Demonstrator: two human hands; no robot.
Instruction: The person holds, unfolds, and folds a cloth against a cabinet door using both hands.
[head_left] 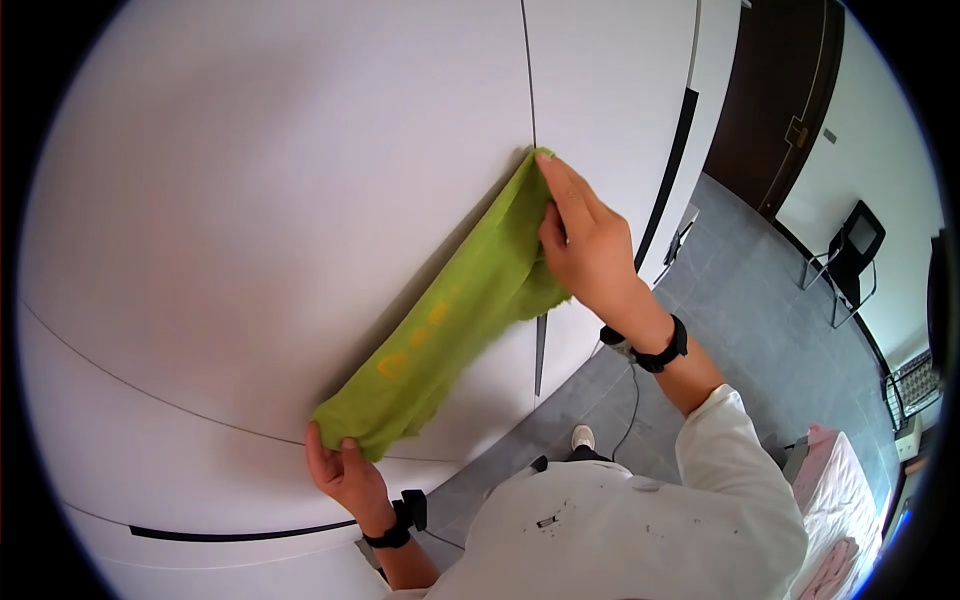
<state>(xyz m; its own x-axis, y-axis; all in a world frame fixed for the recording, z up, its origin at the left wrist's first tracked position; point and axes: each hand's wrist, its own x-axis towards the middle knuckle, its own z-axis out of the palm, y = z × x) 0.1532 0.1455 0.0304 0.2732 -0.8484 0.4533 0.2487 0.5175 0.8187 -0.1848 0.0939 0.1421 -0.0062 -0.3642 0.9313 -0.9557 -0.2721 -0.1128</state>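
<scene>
Green cloth (450, 310) stretched diag. btwn L hand (352, 488) & R hand (598, 255), up by white cabinet doors (250, 200); contact unclear. L pinches lower end, R upper, both closed on fabric. Current step, IMO: spreading/positioning cloth. Next move prob. needs even tension, firm pinch both ends.

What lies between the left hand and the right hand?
In the head view, a green cloth spans from the left hand to the right hand.
</scene>
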